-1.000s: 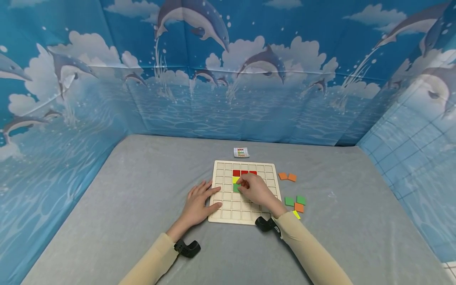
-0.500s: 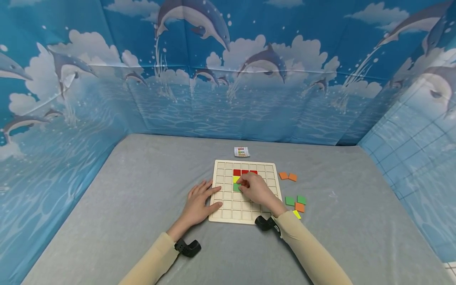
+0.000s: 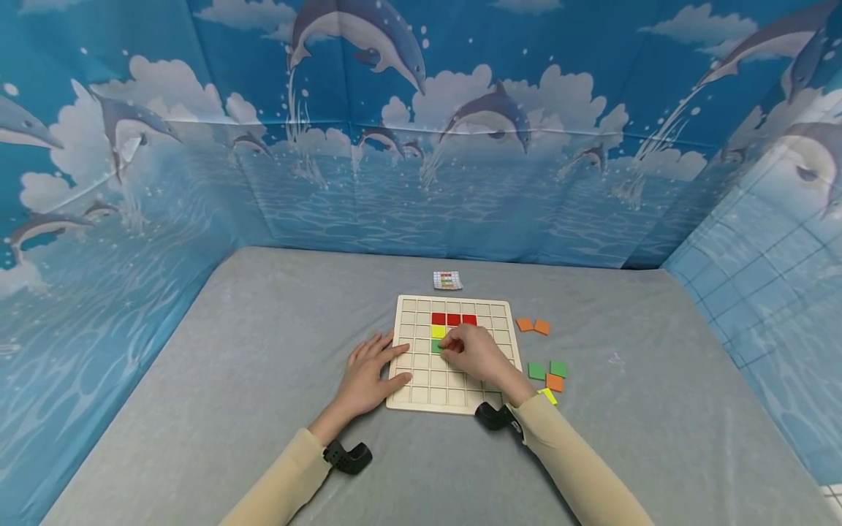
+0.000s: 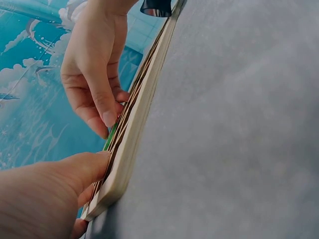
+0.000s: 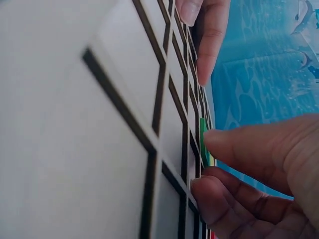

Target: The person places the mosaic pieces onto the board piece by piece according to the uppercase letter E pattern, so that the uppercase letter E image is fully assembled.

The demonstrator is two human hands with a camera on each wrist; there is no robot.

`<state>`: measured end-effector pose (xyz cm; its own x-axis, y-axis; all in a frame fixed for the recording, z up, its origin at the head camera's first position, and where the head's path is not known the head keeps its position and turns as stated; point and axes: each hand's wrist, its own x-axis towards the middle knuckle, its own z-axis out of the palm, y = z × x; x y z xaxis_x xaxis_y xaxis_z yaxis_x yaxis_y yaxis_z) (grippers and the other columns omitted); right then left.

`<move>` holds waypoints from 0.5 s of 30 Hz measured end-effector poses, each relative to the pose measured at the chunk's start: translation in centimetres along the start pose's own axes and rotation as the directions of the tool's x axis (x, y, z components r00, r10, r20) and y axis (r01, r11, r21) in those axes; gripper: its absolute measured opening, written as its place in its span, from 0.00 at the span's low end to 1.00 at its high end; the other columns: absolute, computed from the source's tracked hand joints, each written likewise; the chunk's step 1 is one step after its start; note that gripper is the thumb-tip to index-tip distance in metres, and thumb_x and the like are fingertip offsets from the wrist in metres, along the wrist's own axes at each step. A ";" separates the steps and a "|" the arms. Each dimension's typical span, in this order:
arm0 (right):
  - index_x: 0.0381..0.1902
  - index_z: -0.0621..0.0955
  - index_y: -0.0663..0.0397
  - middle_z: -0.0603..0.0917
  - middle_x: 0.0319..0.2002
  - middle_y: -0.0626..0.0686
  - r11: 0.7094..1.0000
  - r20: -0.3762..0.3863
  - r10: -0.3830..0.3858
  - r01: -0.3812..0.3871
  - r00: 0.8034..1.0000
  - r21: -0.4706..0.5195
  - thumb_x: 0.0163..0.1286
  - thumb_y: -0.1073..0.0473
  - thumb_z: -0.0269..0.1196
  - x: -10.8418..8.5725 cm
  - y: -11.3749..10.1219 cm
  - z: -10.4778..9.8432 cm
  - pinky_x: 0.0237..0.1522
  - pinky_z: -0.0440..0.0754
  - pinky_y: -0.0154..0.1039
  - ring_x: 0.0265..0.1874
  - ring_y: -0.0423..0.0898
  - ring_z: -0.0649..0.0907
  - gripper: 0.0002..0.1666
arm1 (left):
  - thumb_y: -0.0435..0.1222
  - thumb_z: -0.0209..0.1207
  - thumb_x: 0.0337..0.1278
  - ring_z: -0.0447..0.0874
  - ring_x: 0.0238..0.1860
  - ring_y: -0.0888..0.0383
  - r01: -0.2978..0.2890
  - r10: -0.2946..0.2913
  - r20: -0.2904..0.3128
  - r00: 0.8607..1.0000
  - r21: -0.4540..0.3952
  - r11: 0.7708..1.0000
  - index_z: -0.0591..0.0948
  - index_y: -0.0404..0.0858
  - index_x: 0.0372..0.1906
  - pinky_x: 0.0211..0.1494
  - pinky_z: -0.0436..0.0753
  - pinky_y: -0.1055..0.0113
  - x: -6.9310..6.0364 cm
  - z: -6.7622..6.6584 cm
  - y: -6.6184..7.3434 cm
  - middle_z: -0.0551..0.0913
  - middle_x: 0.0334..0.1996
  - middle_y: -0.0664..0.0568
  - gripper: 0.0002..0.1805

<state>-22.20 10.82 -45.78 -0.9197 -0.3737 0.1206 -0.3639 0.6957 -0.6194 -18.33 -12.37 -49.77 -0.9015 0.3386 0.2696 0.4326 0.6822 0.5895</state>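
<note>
Fingers of the right hand [image 3: 479, 356] curl at the green tile [image 3: 435, 346], lower centre of frame; I can't tell if they pinch it; the left hand [image 3: 368, 371] lies spread, empty, on the wooden grid board [image 3: 437, 378]. Seating looks in hand; next I'd press level.

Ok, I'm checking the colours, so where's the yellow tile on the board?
In the head view, the yellow tile sits slightly left of centre on the board, between the leftmost red tile and the green tile by the right hand.
</note>
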 end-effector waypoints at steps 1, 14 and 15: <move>0.30 0.85 0.54 0.77 0.25 0.43 1.000 -0.003 -0.007 0.007 1.000 0.000 0.58 0.63 0.70 -0.2 0.0 0.0 0.29 0.75 0.36 0.25 0.40 0.75 0.02 | 0.49 0.61 0.59 0.50 0.71 0.43 0.000 0.000 0.000 1.000 -0.001 1.000 0.76 0.43 0.62 0.67 0.47 0.42 0.0 0.0 0.0 0.63 0.68 0.43 0.27; 0.37 0.85 0.55 0.82 0.32 0.43 0.984 0.012 -0.147 0.145 0.989 0.108 0.63 0.62 0.66 -3.2 2.1 -3.2 0.35 0.80 0.36 0.30 0.39 0.80 0.05 | 0.48 0.61 0.59 0.50 0.71 0.42 -0.010 0.010 -0.001 1.000 -0.012 1.000 0.76 0.42 0.62 0.67 0.46 0.43 0.0 -0.1 -0.1 0.63 0.68 0.42 0.28; 0.37 0.85 0.55 0.82 0.32 0.43 0.984 0.004 -0.137 0.136 0.991 0.117 0.64 0.62 0.66 -3.5 2.6 -3.4 0.34 0.79 0.36 0.29 0.39 0.80 0.05 | 0.48 0.61 0.59 0.50 0.71 0.42 -0.009 0.009 0.000 1.000 -0.014 1.000 0.76 0.42 0.62 0.67 0.46 0.43 0.0 -0.1 -0.1 0.63 0.68 0.42 0.28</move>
<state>-20.44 16.01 -45.12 -0.8603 -0.4684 0.2012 -0.4658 0.5621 -0.6834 -18.39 -12.51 -49.75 -0.8975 0.3447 0.2751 0.4405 0.6701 0.5975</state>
